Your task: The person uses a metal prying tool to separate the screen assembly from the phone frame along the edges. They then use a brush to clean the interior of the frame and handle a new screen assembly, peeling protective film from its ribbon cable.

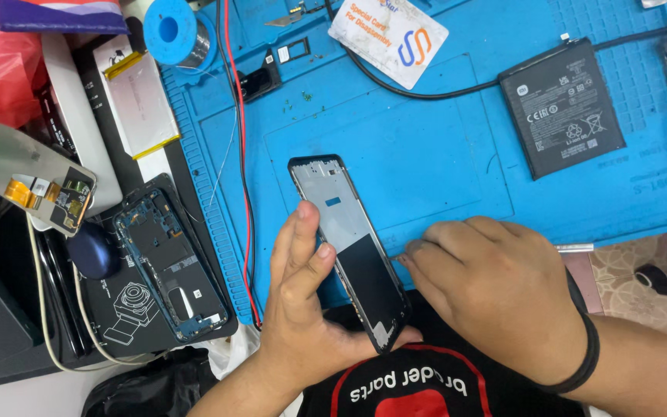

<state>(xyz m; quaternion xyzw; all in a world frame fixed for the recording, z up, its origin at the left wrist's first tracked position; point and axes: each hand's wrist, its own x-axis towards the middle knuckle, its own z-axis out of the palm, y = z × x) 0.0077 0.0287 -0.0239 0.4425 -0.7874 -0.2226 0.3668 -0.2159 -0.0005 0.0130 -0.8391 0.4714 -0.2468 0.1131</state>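
hands (395, 301), black phone frame (349, 247), tilted, bare

A black battery (562, 106) lies near the blue mat's (426, 154) far right corner, a white card (388, 32) at its far edge. A solder spool (170, 31) sits at the far left corner; an opened phone back (170, 265) lies off the left edge.

Phone frame (347, 243): dull metal plate, glossy black lower half; at 1 o'clock a matt black battery (563, 106); all on a matt blue rubbery mat (426, 154).
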